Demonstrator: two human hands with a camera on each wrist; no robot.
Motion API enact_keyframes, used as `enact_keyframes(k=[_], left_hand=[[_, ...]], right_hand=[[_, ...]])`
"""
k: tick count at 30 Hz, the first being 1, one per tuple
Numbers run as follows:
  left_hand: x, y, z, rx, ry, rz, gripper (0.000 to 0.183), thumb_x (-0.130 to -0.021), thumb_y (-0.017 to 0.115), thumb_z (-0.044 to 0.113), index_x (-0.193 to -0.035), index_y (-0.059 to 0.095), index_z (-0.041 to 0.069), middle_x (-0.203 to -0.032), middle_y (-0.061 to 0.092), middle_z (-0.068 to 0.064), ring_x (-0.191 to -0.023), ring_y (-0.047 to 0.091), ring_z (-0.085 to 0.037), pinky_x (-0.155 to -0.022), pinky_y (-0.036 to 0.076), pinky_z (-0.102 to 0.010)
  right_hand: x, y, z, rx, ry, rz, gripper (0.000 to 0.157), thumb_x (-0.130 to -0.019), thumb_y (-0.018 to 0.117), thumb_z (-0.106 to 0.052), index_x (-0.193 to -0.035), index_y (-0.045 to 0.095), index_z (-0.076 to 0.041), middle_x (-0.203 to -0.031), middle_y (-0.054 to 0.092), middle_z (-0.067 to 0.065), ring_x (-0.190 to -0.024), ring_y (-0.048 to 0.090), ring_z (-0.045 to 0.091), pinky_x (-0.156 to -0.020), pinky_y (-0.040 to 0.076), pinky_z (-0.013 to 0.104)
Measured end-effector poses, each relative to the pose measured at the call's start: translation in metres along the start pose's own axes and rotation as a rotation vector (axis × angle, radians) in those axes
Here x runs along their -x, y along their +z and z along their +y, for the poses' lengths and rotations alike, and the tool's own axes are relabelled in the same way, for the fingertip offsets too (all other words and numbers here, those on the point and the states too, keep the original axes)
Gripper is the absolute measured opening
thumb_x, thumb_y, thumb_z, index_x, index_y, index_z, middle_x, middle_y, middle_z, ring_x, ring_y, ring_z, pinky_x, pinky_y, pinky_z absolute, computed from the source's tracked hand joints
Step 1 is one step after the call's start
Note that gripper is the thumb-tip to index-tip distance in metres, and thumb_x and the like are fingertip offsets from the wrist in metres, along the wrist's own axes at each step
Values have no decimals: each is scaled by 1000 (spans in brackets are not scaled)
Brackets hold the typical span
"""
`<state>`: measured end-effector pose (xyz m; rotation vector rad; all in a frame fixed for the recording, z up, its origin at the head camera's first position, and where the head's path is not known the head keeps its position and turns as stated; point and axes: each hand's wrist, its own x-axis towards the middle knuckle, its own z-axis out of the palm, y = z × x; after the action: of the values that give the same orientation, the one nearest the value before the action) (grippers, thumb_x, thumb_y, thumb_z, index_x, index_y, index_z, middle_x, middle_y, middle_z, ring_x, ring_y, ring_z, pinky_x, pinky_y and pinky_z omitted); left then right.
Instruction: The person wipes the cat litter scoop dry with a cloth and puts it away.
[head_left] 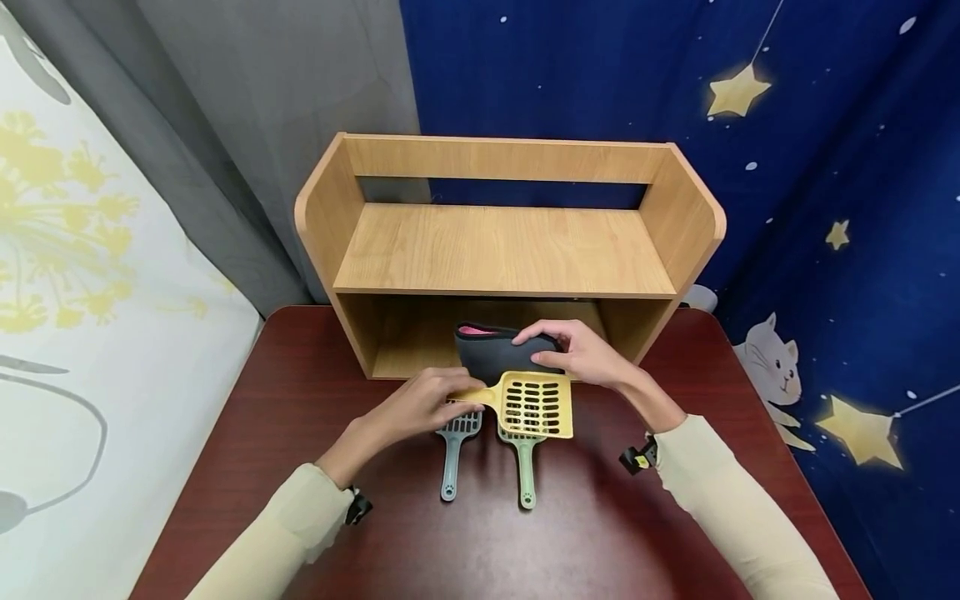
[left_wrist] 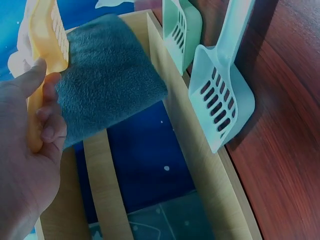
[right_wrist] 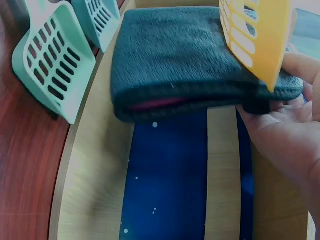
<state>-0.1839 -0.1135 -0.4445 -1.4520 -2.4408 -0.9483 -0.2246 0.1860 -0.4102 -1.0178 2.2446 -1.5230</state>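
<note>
My left hand (head_left: 423, 402) grips the handle of a yellow slotted litter scoop (head_left: 535, 400), whose wide basket points right. With my right hand (head_left: 583, 354) I pinch the right end of a dark grey fabric pouch (head_left: 491, 354). A strip of pink lining (right_wrist: 157, 103) shows at the pouch's edge. The yellow basket overlaps the pouch's lower right part in the head view. Below lie a blue-grey litter scoop (head_left: 451, 468) and a green litter scoop (head_left: 527, 477), side by side with their handles toward me.
A two-level wooden shelf (head_left: 506, 250) stands at the back of the dark red table (head_left: 360, 500). The pouch is in front of its lower compartment. Grey and starry blue curtains (head_left: 570, 75) hang behind, and a white patterned cloth (head_left: 112, 333) is at the left.
</note>
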Motion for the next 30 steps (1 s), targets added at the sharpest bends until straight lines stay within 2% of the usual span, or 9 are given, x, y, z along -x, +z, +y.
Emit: enact_keyframes(k=[5, 9, 13, 15, 18, 21, 24, 30], left_hand=[[5, -2, -3, -32, 5, 17, 24, -89, 73, 23, -110, 73, 12, -90, 64, 9, -72, 52, 0, -64, 44, -16], [10, -5, -6, -55, -6, 44, 27, -89, 73, 22, -113, 72, 10, -92, 65, 8, -72, 52, -1, -65, 45, -17], [13, -7, -8, -58, -19, 66, 25, -91, 71, 22, -113, 71, 9, -93, 65, 7, -74, 53, -2, -66, 46, -18], [14, -7, -9, -55, -27, 81, 23, -91, 70, 21, -110, 71, 9, -92, 65, 6, -74, 53, -3, -66, 46, -19], [16, -7, -10, -39, -42, 108, 20, -90, 71, 19, -108, 70, 9, -91, 65, 6, -75, 54, -4, -65, 47, -19], [16, -6, -11, -21, -55, 122, 19, -89, 72, 18, -107, 70, 9, -89, 63, 6, -74, 53, -4, -64, 46, -19], [17, -4, -12, -13, -54, 136, 20, -89, 73, 18, -107, 70, 9, -88, 63, 6, -72, 52, -5, -62, 45, -18], [14, -3, -12, -5, -57, 177, 21, -89, 73, 17, -107, 70, 8, -88, 64, 5, -71, 52, -6, -61, 44, -18]], right_hand=[[18, -8, 2, -9, 82, 49, 26, -93, 67, -12, -119, 67, -18, -106, 66, 9, -79, 62, 19, -68, 53, 29], [36, -16, 4, 22, 145, 173, 27, -92, 68, -15, -119, 67, -19, -110, 66, 8, -75, 54, 20, -65, 48, 27], [51, -21, 7, 2, 201, 297, 30, -91, 70, -17, -120, 67, -18, -122, 62, 1, -83, 50, 18, -69, 44, 26], [56, -21, 7, -87, 224, 343, 33, -90, 71, -16, -122, 65, -14, -120, 62, 2, -85, 54, 16, -72, 48, 25], [63, -21, 4, -300, 237, 379, 40, -91, 69, -10, -129, 59, -5, -113, 63, 7, -86, 65, 15, -72, 55, 28], [67, -20, 1, -490, 240, 387, 45, -92, 66, -4, -134, 51, 1, -107, 63, 11, -83, 70, 20, -69, 58, 35], [70, -18, -2, -572, 240, 384, 47, -93, 64, -1, -137, 48, 2, -112, 63, 11, -89, 71, 21, -73, 58, 37], [67, -10, -5, -654, 246, 384, 52, -94, 62, -1, -141, 42, 4, -120, 63, 12, -99, 69, 24, -78, 56, 40]])
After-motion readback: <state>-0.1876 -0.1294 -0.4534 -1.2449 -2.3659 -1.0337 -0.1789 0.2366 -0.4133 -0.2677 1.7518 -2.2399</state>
